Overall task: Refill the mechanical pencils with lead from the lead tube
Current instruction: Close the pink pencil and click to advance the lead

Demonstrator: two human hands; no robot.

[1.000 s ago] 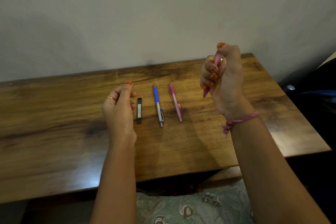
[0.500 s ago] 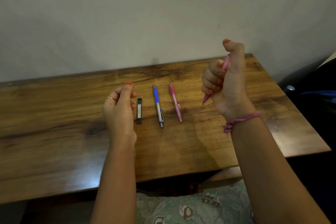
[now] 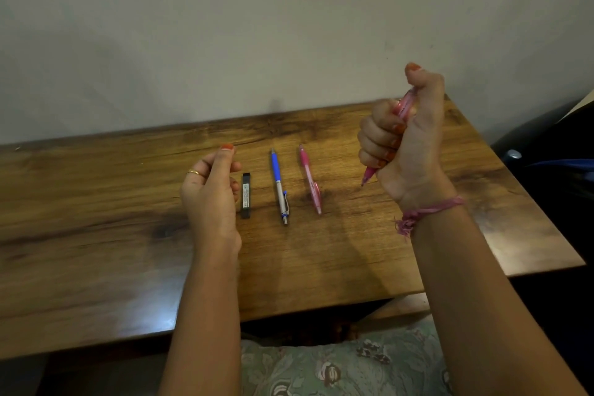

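Observation:
My right hand [image 3: 408,141] grips a pink mechanical pencil [image 3: 369,174] in a fist above the table's right side, tip pointing down, thumb over its top end. On the wooden table [image 3: 96,235] lie a black lead tube [image 3: 246,195], a blue and silver pencil [image 3: 279,185] and a second pink pencil [image 3: 309,177], side by side. My left hand [image 3: 210,193] hovers just left of the lead tube, fingers loosely curled, holding nothing.
The table stands against a plain wall. Its right edge [image 3: 514,177] borders a dark area with a blue object [image 3: 559,167]. Floral fabric on my lap [image 3: 337,366] shows below the front edge.
My right thumb lifted off the pencil's top half a second ago and now bends back down over it. The fist shifted slightly right. My left hand stayed still.

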